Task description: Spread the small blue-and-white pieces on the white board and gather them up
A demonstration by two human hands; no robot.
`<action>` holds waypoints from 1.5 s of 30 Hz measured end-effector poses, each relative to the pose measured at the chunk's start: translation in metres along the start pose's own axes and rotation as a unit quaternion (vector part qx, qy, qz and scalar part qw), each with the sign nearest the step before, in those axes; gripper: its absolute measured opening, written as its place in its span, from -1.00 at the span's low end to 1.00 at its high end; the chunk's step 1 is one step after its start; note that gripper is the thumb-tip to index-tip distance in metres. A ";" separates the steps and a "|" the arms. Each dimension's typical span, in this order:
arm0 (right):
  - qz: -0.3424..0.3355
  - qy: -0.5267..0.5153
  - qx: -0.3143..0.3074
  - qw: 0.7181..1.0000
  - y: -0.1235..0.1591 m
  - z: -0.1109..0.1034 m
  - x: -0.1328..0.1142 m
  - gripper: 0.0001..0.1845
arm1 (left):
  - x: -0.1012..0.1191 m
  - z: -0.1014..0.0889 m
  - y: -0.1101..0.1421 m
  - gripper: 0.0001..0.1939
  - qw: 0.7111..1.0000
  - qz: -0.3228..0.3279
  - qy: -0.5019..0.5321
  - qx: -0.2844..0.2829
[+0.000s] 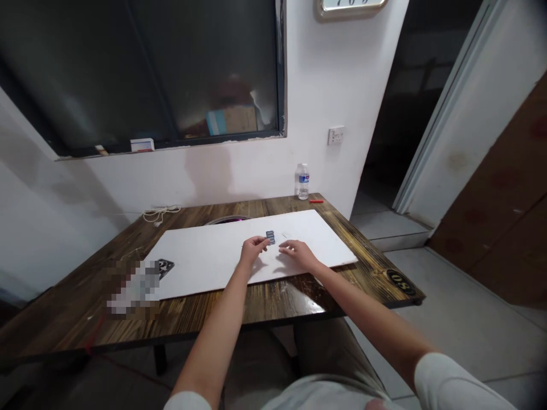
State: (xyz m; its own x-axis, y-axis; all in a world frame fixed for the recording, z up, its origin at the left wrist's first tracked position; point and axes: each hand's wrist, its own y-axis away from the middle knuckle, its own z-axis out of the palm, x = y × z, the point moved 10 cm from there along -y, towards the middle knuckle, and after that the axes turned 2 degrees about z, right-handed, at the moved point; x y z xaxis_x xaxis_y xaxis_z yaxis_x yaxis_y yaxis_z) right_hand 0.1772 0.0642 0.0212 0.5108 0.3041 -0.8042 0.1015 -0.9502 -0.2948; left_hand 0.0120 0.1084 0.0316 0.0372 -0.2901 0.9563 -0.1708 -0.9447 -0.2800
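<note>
While the left hand [254,249] and open right hand [299,254] sit apart over a white board [205,267], the left fingertips [265,242] touch a small blue blister pack [270,237]; at upper center, a plastic bottle [302,182] holds clear liquid.

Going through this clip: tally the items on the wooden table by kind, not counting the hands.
White board: 1
Plastic water bottle: 1
Coiled white cord: 1
Small blue strip: 1
Red stick: 1
Black triangular piece: 1
Round dark item: 1
Total: 7 (a blurred patch hides part of the table)
</note>
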 end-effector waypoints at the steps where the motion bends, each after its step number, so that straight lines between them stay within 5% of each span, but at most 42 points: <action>1: -0.028 0.061 -0.008 0.998 0.006 0.001 -0.004 -0.71 | 0.000 -0.002 0.000 -0.60 1.000 0.001 0.001 0.009; 6: -0.165 0.251 -0.088 0.950 0.042 0.020 -0.027 -0.57 | -0.003 -0.005 0.000 -0.60 0.999 -0.003 0.021 0.032; 19: -0.195 0.371 -0.110 0.901 0.081 0.019 -0.047 -0.85 | -0.003 -0.004 0.002 -0.57 0.999 -0.021 0.014 0.039; 23: -0.180 0.277 -0.079 0.941 0.072 0.007 -0.045 -0.81 | -0.007 -0.003 0.001 -0.57 0.999 -0.022 0.016 0.036; 28: -0.080 0.004 0.004 0.997 0.039 -0.017 -0.032 -0.76 | -0.007 -0.001 0.001 -0.57 1.000 -0.015 0.010 0.024; 35: 0.033 -0.205 0.072 0.975 -0.004 -0.013 -0.008 -0.60 | -0.002 0.003 0.002 -0.55 1.000 -0.010 -0.003 -0.004; 45: 0.041 -0.199 0.061 0.977 -0.026 0.004 0.009 -0.55 | -0.004 0.008 0.003 -0.58 0.999 -0.023 -0.003 -0.022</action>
State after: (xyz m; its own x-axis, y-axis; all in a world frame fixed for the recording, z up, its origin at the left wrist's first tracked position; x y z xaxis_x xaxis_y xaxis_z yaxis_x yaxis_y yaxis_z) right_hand 0.1759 0.0915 0.0198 0.1388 0.2526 -0.9575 -0.0409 -0.9646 -0.2604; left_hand 0.0195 0.1055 0.0257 0.0520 -0.2481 0.9673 -0.2114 -0.9494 -0.2321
